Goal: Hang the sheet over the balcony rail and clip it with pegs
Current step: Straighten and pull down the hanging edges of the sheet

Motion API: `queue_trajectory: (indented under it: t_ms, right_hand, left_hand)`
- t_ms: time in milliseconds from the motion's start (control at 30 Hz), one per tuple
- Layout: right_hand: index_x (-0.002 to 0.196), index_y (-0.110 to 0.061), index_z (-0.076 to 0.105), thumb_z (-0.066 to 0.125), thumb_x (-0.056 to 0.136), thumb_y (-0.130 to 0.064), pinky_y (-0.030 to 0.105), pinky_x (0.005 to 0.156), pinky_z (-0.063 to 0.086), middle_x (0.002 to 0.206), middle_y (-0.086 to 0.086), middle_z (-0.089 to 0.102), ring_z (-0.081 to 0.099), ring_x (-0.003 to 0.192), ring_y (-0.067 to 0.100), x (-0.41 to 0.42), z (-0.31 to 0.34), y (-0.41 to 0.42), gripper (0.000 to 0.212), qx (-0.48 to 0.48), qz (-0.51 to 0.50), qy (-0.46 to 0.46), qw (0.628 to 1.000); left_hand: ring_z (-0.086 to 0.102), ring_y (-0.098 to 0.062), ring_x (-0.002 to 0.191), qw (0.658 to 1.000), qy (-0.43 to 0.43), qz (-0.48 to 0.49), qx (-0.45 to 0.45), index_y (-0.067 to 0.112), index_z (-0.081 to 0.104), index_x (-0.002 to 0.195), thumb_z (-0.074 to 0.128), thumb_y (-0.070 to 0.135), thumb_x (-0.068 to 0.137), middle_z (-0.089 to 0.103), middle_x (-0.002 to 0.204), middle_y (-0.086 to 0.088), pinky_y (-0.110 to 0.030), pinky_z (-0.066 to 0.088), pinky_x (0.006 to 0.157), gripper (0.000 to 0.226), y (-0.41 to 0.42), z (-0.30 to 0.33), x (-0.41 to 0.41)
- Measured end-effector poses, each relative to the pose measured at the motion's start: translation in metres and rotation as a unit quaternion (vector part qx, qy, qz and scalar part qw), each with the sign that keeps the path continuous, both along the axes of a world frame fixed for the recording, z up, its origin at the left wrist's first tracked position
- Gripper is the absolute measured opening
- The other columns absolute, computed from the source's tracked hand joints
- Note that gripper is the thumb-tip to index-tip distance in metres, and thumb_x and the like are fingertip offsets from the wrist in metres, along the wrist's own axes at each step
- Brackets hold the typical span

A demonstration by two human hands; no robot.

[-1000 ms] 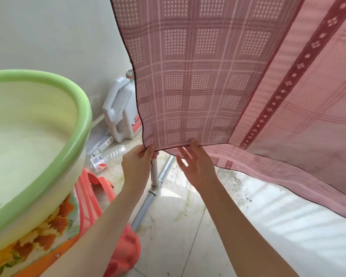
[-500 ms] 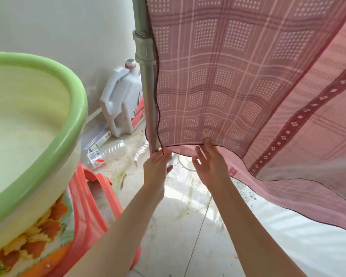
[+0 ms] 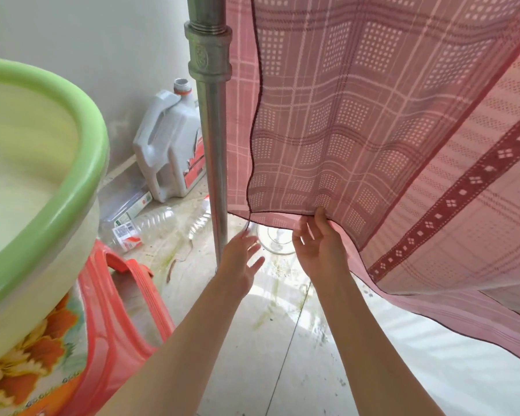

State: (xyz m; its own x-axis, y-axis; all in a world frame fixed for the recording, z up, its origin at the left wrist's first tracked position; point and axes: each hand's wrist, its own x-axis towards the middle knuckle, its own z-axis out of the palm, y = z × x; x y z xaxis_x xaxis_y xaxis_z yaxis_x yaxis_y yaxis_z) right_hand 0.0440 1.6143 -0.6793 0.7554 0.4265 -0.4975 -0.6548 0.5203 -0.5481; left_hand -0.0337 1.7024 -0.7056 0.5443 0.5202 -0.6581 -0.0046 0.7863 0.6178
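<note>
While left hand opens, right hand pinches sheet hem.

basin left, sheet right of pole

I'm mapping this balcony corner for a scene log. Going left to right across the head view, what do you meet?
Green-rimmed basin → white plastic jug → metal pole → left hand → right hand → pink checked sheet.

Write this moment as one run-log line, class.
left hand: open, off hem | right hand: pinching hem of pink checked sheet | sheet: hanging beside steel post | pegs: none seen
</note>
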Motion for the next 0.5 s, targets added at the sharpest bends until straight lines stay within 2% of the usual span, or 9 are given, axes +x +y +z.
queue_trajectory:
  t_ms: [33, 100, 167, 233, 300, 333, 400, 433, 500]
  right_hand:
    - [0.082, -0.016, 0.061, 0.060, 0.088, -0.016, 0.022, 0.054, 0.043, 0.079, -0.003, 0.060, 0.056, 0.065, 0.011, 0.002, 0.000, -0.002, 0.006, -0.002, -0.002, -0.003, 1.000]
    - [0.082, -0.017, 0.061, 0.059, 0.088, -0.018, 0.021, 0.052, 0.044, 0.076, -0.004, 0.062, 0.057, 0.067, 0.010, 0.006, 0.001, -0.004, 0.007, -0.011, 0.005, -0.009, 1.000]
    - [0.082, -0.018, 0.061, 0.058, 0.089, -0.020, 0.022, 0.050, 0.045, 0.074, -0.006, 0.065, 0.059, 0.072, 0.011, 0.006, 0.002, -0.003, 0.008, -0.015, 0.015, -0.010, 1.000]
    - [0.086, -0.019, 0.060, 0.053, 0.092, -0.024, 0.024, 0.056, 0.046, 0.071, -0.008, 0.069, 0.060, 0.079, 0.011, 0.001, 0.005, 0.003, 0.011, -0.003, 0.025, -0.009, 1.000]
    - [0.087, -0.018, 0.059, 0.045, 0.096, -0.030, 0.028, 0.065, 0.045, 0.071, -0.007, 0.071, 0.060, 0.084, 0.013, -0.009, 0.011, 0.012, 0.020, 0.015, 0.042, -0.016, 0.999]
    - [0.086, -0.018, 0.059, 0.043, 0.097, -0.033, 0.028, 0.068, 0.044, 0.073, -0.007, 0.070, 0.061, 0.086, 0.013, -0.016, 0.015, 0.017, 0.024, 0.018, 0.057, -0.027, 0.998]
    - [0.089, -0.022, 0.060, 0.044, 0.095, -0.037, 0.029, 0.072, 0.042, 0.081, -0.007, 0.068, 0.061, 0.087, 0.012, -0.028, 0.021, 0.027, 0.022, 0.005, 0.094, -0.062, 0.994]
    - [0.089, -0.024, 0.061, 0.048, 0.094, -0.035, 0.029, 0.074, 0.041, 0.085, -0.007, 0.067, 0.061, 0.087, 0.011, -0.033, 0.022, 0.032, 0.018, -0.006, 0.111, -0.080, 0.991]
    - [0.084, -0.024, 0.064, 0.055, 0.091, -0.026, 0.030, 0.078, 0.039, 0.084, -0.010, 0.067, 0.061, 0.088, 0.010, -0.039, 0.021, 0.039, 0.011, -0.029, 0.145, -0.110, 0.983]
  left_hand:
    - [0.053, -0.020, 0.101, 0.998, 0.054, -0.002, 0.020, 0.011, 0.054, 0.114, 0.042, 0.007, 0.094, 0.057, 0.099, -0.002, -0.037, 0.043, 0.087, 0.024, 0.000, 0.000, -0.003]
    - [0.057, -0.020, 0.084, 0.986, 0.134, 0.067, 0.070, 0.008, 0.056, 0.100, 0.036, -0.002, 0.089, 0.058, 0.086, -0.004, -0.031, 0.047, 0.069, 0.026, 0.004, -0.002, -0.016]
    - [0.056, -0.019, 0.072, 0.963, 0.151, 0.154, 0.160, 0.013, 0.055, 0.087, 0.035, -0.004, 0.083, 0.057, 0.082, -0.005, -0.027, 0.042, 0.059, 0.026, 0.014, 0.001, -0.029]
    - [0.054, -0.019, 0.077, 0.943, 0.128, 0.190, 0.243, 0.018, 0.052, 0.087, 0.039, 0.001, 0.084, 0.055, 0.086, -0.003, -0.027, 0.041, 0.063, 0.021, 0.030, 0.011, -0.034]
    - [0.053, -0.017, 0.094, 0.942, 0.082, 0.140, 0.294, 0.017, 0.054, 0.106, 0.043, 0.010, 0.089, 0.057, 0.100, 0.000, -0.030, 0.042, 0.080, 0.021, 0.051, 0.021, -0.032]
    - [0.052, -0.014, 0.105, 0.948, 0.045, 0.080, 0.306, 0.017, 0.053, 0.117, 0.045, 0.018, 0.091, 0.057, 0.112, 0.003, -0.032, 0.040, 0.090, 0.027, 0.061, 0.025, -0.029]
    - [0.048, -0.010, 0.121, 0.949, -0.043, -0.037, 0.311, 0.024, 0.050, 0.127, 0.052, 0.035, 0.087, 0.054, 0.130, 0.006, -0.036, 0.034, 0.101, 0.041, 0.077, 0.030, -0.027]
    - [0.049, -0.011, 0.122, 0.944, -0.079, -0.073, 0.311, 0.026, 0.050, 0.127, 0.055, 0.039, 0.084, 0.056, 0.130, 0.006, -0.037, 0.033, 0.103, 0.045, 0.081, 0.031, -0.026]
    - [0.055, -0.012, 0.115, 0.939, -0.119, -0.098, 0.308, 0.025, 0.055, 0.123, 0.060, 0.035, 0.084, 0.064, 0.118, 0.006, -0.034, 0.036, 0.099, 0.040, 0.084, 0.033, -0.026]
